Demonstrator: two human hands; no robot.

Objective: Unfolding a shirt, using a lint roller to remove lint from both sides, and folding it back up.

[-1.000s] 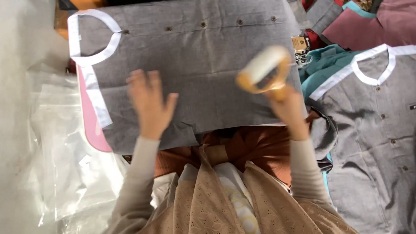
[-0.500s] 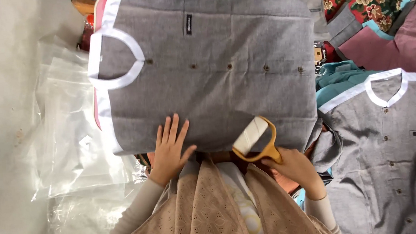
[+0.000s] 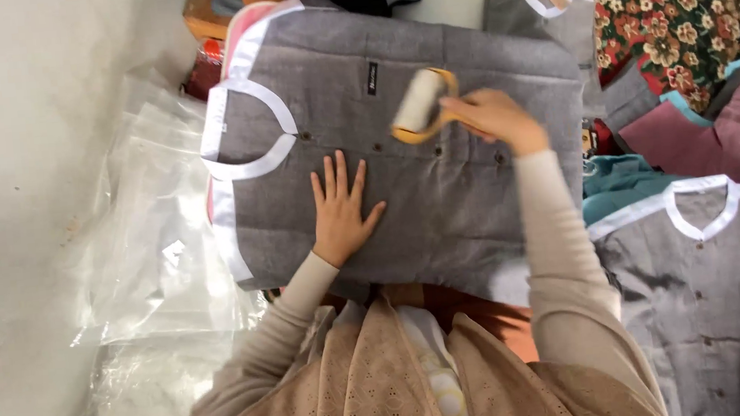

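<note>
A folded grey shirt with a white collar band and a row of buttons lies flat across my lap over a pink board. My left hand presses flat on it, fingers spread, just right of the collar. My right hand grips the handle of a lint roller with a white roll and an orange frame. The roll rests on the upper part of the shirt, near a small black label.
Several clear plastic bags lie on the floor at my left. Another grey shirt with a white collar lies at the right, with teal and maroon garments behind it and a floral cloth at the top right.
My right hand carried the lint roller from the shirt's near edge up to its far part. My left hand slid farther onto the shirt. The view shifted, so the shirt sits lower in frame.
</note>
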